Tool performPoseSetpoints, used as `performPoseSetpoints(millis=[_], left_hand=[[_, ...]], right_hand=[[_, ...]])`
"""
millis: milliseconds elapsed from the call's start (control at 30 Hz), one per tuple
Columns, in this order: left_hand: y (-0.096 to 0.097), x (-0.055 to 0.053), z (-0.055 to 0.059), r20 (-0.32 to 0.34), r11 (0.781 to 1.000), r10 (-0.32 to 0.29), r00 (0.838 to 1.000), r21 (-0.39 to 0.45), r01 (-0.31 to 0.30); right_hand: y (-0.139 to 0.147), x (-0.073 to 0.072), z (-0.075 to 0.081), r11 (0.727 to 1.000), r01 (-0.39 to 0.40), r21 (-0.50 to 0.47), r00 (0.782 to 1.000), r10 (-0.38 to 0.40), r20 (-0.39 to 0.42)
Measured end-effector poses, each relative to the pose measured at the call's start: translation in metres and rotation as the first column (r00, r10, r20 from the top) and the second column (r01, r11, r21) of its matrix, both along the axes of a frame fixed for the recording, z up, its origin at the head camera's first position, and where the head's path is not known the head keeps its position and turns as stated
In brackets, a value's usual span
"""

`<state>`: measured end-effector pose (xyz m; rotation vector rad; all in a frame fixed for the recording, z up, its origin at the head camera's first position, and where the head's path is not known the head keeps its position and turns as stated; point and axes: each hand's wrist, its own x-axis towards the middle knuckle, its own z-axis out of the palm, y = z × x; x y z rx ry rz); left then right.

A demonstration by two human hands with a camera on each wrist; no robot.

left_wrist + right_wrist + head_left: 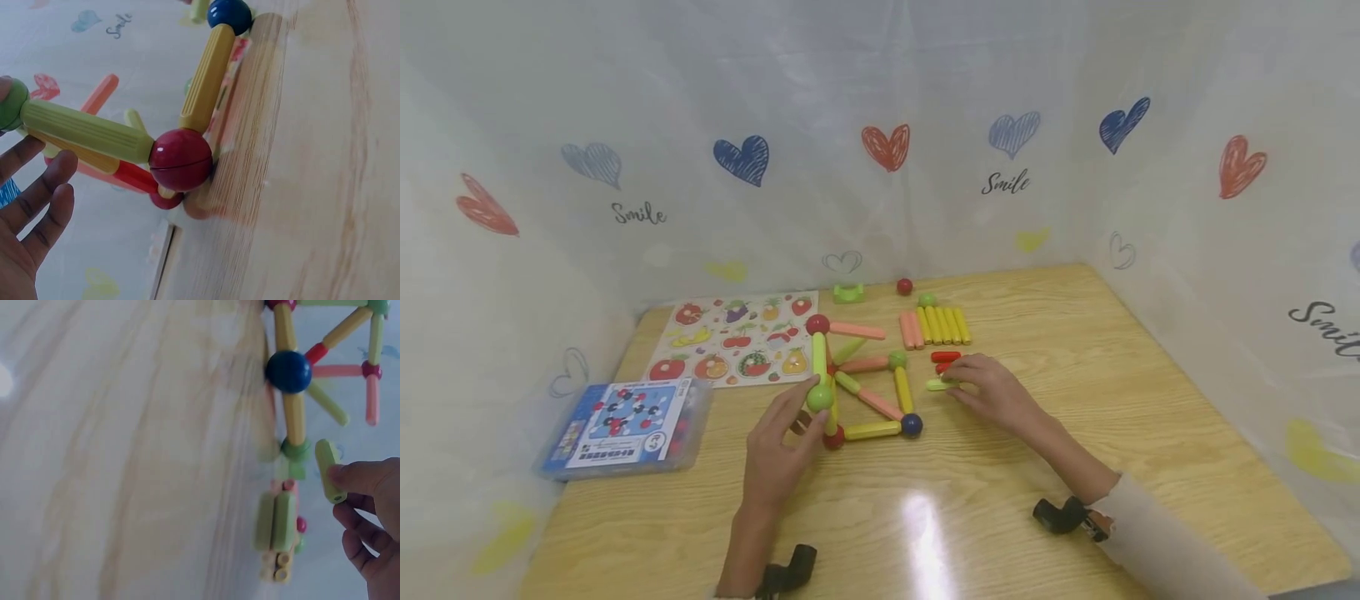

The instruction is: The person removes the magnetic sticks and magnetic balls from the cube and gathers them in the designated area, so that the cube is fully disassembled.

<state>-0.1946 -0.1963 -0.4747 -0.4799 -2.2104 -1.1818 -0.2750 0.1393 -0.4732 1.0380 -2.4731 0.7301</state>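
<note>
My left hand [782, 442] pinches a green ball [820, 397] at the raised near-left corner of a frame of magnetic sticks and balls. From that ball a light-green stick [87, 131] joins a red ball [181, 159]. Yellow sticks [872, 430] and a blue ball [912, 425] form the frame's near side on the table. To its right, my right hand [1000, 396] pinches a short light-green stick [330, 472] between thumb and fingers. A red stick [946, 357] lies just beyond those fingers. Another light-green stick [284, 522] lies nearby on the table.
Behind the frame lie a row of yellow sticks [943, 325], pink sticks [912, 331], a loose red ball [905, 287], and a green curved piece [848, 293]. A fruit picture sheet [760, 321] and a plastic box [625, 425] occupy the left. Printed curtains surround the table [1000, 517].
</note>
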Motion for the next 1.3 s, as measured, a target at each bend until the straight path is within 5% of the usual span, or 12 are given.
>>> performPoseSetpoints(millis=[267, 967, 1100, 1300], left_hand=[[-0.002, 0.000, -0.003, 0.013, 1.000, 0.019, 1.000, -0.018, -0.019], [-0.001, -0.002, -0.001, 0.007, 1.000, 0.006, 1.000, -0.005, -0.006], [0.000, -0.002, 0.000, -0.005, 1.000, 0.004, 1.000, -0.006, -0.004], [0.000, 0.000, 0.001, -0.021, 1.000, 0.011, 1.000, -0.012, -0.011]], right_hand=[[0.019, -0.007, -0.014, 0.998, 0.033, 0.044, 0.999, -0.034, 0.026], [0.017, -0.012, -0.024, 0.987, 0.117, 0.111, 0.993, -0.119, 0.012], [0.013, -0.009, -0.020, 0.989, 0.132, 0.064, 0.989, -0.135, 0.052], [-0.010, -0.007, -0.001, 0.998, 0.045, -0.044, 0.997, -0.043, 0.064]])
